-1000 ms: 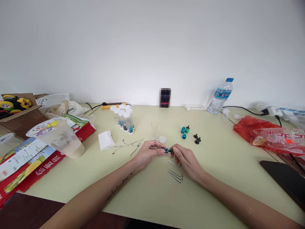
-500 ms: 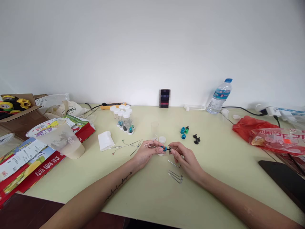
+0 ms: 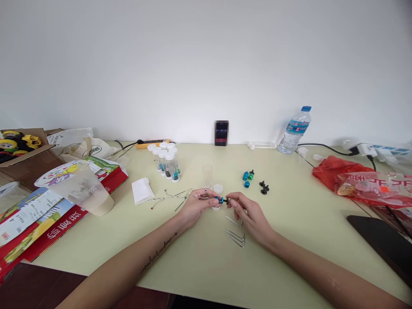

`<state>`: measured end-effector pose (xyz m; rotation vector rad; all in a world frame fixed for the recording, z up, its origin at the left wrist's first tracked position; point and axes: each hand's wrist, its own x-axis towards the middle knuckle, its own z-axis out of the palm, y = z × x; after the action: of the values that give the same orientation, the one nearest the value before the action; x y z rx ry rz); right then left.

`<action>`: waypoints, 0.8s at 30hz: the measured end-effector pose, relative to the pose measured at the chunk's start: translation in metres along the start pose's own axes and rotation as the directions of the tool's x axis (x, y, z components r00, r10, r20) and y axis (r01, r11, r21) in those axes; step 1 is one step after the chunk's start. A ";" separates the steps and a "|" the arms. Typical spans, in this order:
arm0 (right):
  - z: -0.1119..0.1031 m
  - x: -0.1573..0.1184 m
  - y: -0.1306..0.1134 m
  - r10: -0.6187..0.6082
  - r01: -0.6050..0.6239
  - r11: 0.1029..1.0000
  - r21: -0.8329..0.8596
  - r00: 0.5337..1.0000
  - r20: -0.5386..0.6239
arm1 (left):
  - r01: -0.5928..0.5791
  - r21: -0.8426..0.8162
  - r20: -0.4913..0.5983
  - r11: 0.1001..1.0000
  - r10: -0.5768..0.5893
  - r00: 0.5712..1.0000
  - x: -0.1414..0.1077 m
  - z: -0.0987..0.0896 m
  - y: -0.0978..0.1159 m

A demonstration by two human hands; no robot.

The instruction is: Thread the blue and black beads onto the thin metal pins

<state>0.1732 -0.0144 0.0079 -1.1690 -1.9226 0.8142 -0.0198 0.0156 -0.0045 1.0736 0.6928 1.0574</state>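
Observation:
My left hand (image 3: pixel 195 208) is closed on a small blue fitting (image 3: pixel 221 200), and thin bent metal wires (image 3: pixel 200 196) poke out between its fingers. Facing it, my right hand (image 3: pixel 252 214) pinches a black knob-like screw (image 3: pixel 226 201) that meets the blue fitting end to end. Just behind the hands are an upright clear tube (image 3: pixel 207 172) and a round white cap (image 3: pixel 218 188). L-shaped metal keys (image 3: pixel 235 238) lie below my right hand. Several wire tools (image 3: pixel 165 195) with small coloured ends lie left of my left hand.
Blue and green fittings (image 3: pixel 246 176) and black screws (image 3: pixel 264 188) sit to the right. Capped tubes (image 3: pixel 169 157) stand at back left. A water bottle (image 3: pixel 295 130) leans on the wall. A drink cup (image 3: pixel 96 195), red bag (image 3: pixel 334 171) and phone (image 3: pixel 221 133) are around.
The view has shifted very slightly. Both hands keep the same hold on the blue fitting and the black screw, with no clear movement between them.

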 end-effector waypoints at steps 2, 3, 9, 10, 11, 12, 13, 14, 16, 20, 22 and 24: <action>0.000 0.000 0.000 -0.009 0.009 1.000 0.006 1.000 0.001 | 0.004 0.006 -0.001 1.000 -0.004 1.000 0.000 0.000 0.000; -0.001 0.000 0.000 -0.012 0.012 1.000 0.008 1.000 0.003 | 0.005 0.005 -0.002 1.000 -0.005 1.000 0.000 0.001 0.000; -0.001 0.000 0.000 -0.010 0.010 1.000 -0.009 1.000 0.000 | 0.009 -0.001 -0.012 1.000 -0.009 1.000 0.000 0.001 -0.001; -0.001 0.000 0.000 -0.009 0.009 1.000 -0.015 1.000 -0.001 | 0.009 -0.003 -0.012 1.000 -0.009 1.000 0.000 0.001 -0.002; -0.001 0.001 0.001 -0.009 0.009 1.000 -0.019 1.000 -0.002 | 0.007 -0.006 -0.010 1.000 -0.007 1.000 0.000 0.001 -0.002; 0.000 0.001 0.001 -0.009 0.009 1.000 -0.018 1.000 -0.005 | 0.003 -0.009 -0.008 1.000 -0.004 1.000 0.000 0.001 -0.002; 0.000 0.001 0.001 -0.011 0.010 1.000 -0.012 1.000 -0.009 | -0.001 -0.011 -0.005 1.000 0.001 1.000 0.000 0.001 -0.001; 0.000 0.001 0.002 -0.014 0.014 1.000 -0.004 1.000 -0.012 | -0.005 -0.012 -0.002 1.000 0.005 1.000 0.000 0.001 -0.001; 0.000 0.001 0.002 -0.025 0.025 1.000 0.006 1.000 -0.017 | -0.008 -0.011 -0.001 1.000 0.008 1.000 -0.001 0.001 -0.001; -0.002 0.000 0.002 -0.037 0.037 0.999 -0.005 0.999 -0.013 | 0.000 -0.016 -0.003 1.000 0.000 1.000 0.000 0.001 -0.001; -0.001 0.000 0.001 -0.028 0.027 1.000 -0.005 0.999 -0.020 | 0.002 -0.016 -0.004 1.000 -0.003 1.000 0.000 0.001 -0.001; 0.000 -0.001 0.001 -0.022 0.022 1.000 0.000 0.999 -0.045 | 0.001 -0.014 -0.004 1.000 -0.002 1.000 0.001 0.001 -0.001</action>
<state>0.1740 -0.0147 0.0068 -1.1538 -1.8951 0.7706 -0.0184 0.0159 -0.0055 1.0589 0.6888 1.0622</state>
